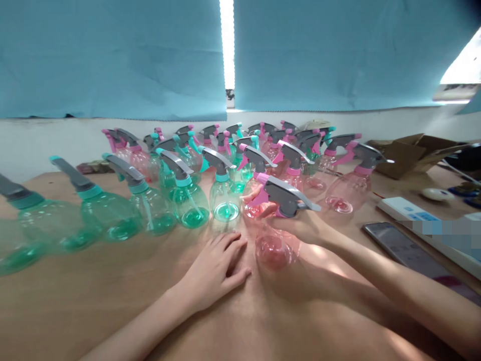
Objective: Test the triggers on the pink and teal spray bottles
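My right hand (296,223) is wrapped round the neck of a pink spray bottle (276,248) with a grey and pink trigger head (285,198), standing on the wooden table (112,301) near the middle. My left hand (218,268) lies flat on the table just left of that bottle, fingers stretched out, holding nothing. Right behind stand several more spray bottles: green ones (191,200) to the left, pink ones (347,188) to the right.
A phone (398,245) lies on the table at the right, beside a white power strip (409,210). Cardboard pieces (409,150) sit at the back right. Blue sheets (112,55) hang over the wall behind the table.
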`<control>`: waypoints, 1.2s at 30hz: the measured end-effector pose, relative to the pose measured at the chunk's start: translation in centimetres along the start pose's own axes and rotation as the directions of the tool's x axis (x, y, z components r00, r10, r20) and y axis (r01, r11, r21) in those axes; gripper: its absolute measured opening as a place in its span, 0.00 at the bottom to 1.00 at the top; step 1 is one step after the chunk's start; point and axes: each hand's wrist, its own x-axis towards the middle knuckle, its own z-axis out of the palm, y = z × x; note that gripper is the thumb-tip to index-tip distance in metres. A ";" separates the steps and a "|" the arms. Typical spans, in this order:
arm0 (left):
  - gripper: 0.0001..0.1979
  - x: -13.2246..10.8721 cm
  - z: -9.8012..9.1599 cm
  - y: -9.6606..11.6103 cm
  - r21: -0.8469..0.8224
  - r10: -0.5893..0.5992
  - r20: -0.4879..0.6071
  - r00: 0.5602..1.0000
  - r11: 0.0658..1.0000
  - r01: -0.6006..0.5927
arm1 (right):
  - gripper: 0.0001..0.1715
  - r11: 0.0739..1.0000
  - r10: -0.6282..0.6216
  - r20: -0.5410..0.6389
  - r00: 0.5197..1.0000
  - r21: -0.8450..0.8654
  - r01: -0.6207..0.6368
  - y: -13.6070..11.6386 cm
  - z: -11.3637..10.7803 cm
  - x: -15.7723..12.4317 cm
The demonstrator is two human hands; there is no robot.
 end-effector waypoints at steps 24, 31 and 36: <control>0.23 -0.1 0.6 -0.5 -0.010 0.030 -0.053 0.998 0.999 -0.030 | 0.35 0.976 -0.154 0.126 0.980 0.173 0.131 0.3 0.0 0.3; 0.22 -0.1 0.6 -0.6 -0.009 0.034 -0.065 0.997 0.999 -0.035 | 0.35 0.981 -0.127 0.095 0.987 0.160 0.111 -0.3 0.1 0.4; 0.22 -0.1 0.6 -0.6 -0.011 0.037 -0.067 0.997 0.999 -0.038 | 0.35 0.981 -0.150 0.107 0.983 0.141 0.135 -0.1 0.0 0.4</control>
